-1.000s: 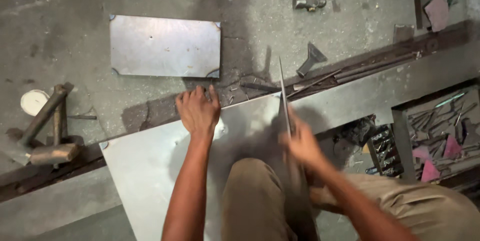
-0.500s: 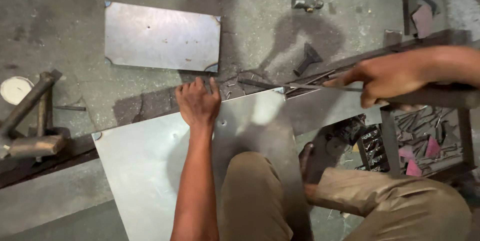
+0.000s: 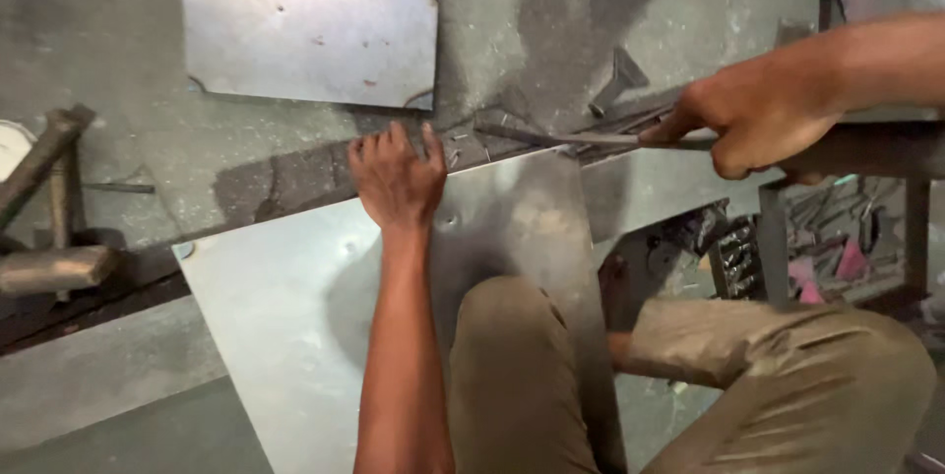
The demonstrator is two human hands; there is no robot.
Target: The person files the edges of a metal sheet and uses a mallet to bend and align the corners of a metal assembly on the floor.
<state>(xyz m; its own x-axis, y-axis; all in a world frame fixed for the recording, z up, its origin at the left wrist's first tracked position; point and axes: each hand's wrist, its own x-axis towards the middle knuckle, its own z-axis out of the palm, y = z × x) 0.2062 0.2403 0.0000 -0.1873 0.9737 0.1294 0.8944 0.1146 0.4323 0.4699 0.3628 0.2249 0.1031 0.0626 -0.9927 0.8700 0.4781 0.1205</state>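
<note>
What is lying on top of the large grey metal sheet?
The left hand presses flat on the large grey metal sheet near its far edge; the person's bent knee covers its near part, hiding whatever lies beneath.

Left hand [image 3: 397, 177] pressed flat, palm down, arm extended far. Right hand [image 3: 760, 122] at right, fingers [image 3: 733, 161] curled closed, forearm level.

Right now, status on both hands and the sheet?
Left hand flat on steel sheet at its far edge. Right hand shut on long metal bar. Knee on sheet.
</note>
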